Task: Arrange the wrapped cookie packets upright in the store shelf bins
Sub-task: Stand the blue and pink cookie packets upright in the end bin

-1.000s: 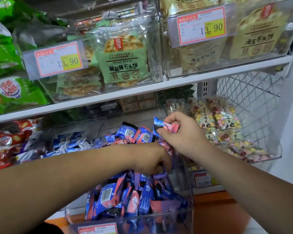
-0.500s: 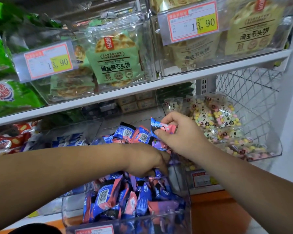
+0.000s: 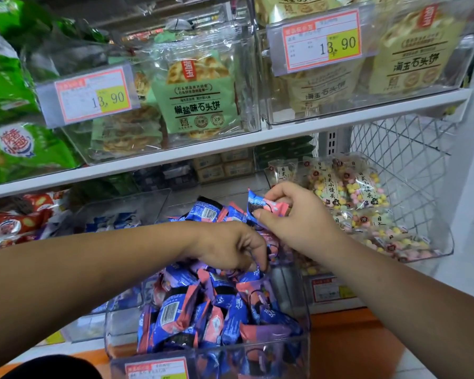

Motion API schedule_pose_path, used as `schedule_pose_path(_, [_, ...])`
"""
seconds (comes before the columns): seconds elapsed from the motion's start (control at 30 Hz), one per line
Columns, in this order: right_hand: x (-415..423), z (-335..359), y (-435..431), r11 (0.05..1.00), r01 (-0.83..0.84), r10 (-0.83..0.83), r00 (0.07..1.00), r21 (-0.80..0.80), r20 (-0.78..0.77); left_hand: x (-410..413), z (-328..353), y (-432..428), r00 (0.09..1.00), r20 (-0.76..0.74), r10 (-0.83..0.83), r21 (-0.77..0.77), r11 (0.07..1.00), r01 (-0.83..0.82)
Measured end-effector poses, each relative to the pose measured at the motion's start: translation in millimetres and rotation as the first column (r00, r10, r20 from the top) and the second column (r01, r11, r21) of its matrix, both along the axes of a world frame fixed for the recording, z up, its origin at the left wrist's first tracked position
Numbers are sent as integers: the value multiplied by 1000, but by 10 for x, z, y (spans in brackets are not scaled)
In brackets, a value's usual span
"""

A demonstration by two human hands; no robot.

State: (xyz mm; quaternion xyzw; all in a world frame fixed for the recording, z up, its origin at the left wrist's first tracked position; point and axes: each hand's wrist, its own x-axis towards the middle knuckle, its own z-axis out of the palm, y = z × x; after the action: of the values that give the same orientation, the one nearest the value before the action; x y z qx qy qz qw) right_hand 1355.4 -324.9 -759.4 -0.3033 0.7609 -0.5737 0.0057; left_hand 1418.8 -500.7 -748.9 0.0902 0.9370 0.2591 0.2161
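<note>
So the clear bin (image 3: 293,321) on the lower shelf is pretty full of blue-and-pink cookie packets (image 3: 203,318), but I'd call this somewhere mid-job. The front half is a jumble: packets lean every which way, some barcode side up, and none really stand straight. At the back of the bin a few packets (image 3: 211,212) look closer to upright, though the hands hide a lot of that row, so I can't say how tidy it is.

The right hand (image 3: 296,220) is pinched shut on one packet (image 3: 266,206), holding it up just above the back of the pile. The left hand (image 3: 230,247) is curled down into the middle of the heap, fingers closed around packets there; exactly how many I can't tell.

The bin of pastel puff snacks (image 3: 348,192) next door looks untouched. My guess is most of the straightening is still left, especially that messy front section.
</note>
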Motion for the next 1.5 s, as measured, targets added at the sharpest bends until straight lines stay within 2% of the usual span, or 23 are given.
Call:
schedule_pose_path(0.13, [10,15,9,1000,16,-15,1000,14,-7,19,60,-30,997,34,67,34,997,-68])
schedule_pose_path(0.3, [14,18,14,1000,1,-1,1000,5,20,86,73,-72,993,-51,102,35,994,-100])
schedule_pose_path(0.47, [26,30,20,1000,8,-8,1000,18,13,107,136,-138,980,-36,197,113,975,-191])
schedule_pose_path(0.63, [49,55,39,999,9,-10,1000,49,6,177,145,-149,979,-32,202,75,977,-199])
schedule_pose_path(0.8, [68,82,36,994,-3,2,1000,110,8,347,190,-240,949,-75,305,186,940,-288])
schedule_pose_path(0.93, [104,135,27,986,28,-26,1000,166,-14,438,264,-215,934,-111,339,207,927,-311])
schedule_pose_path(1.1, [128,151,40,981,35,-31,999,189,-26,544,390,-142,873,-123,471,411,825,-388])
schedule_pose_path(1.2, [130,156,54,979,26,-19,999,204,-36,630,429,-124,855,-124,503,455,794,-402])
schedule_pose_path(1.33, [129,144,47,974,31,-14,997,224,-76,705,430,-125,836,-59,546,594,692,-410])
schedule_pose_path(1.43, [123,156,53,966,13,11,996,259,-90,741,450,-171,817,-56,574,641,648,-411])
schedule_pose_path(1.5, [105,149,68,968,-14,37,996,249,-86,770,471,-200,799,-126,588,628,671,-394])
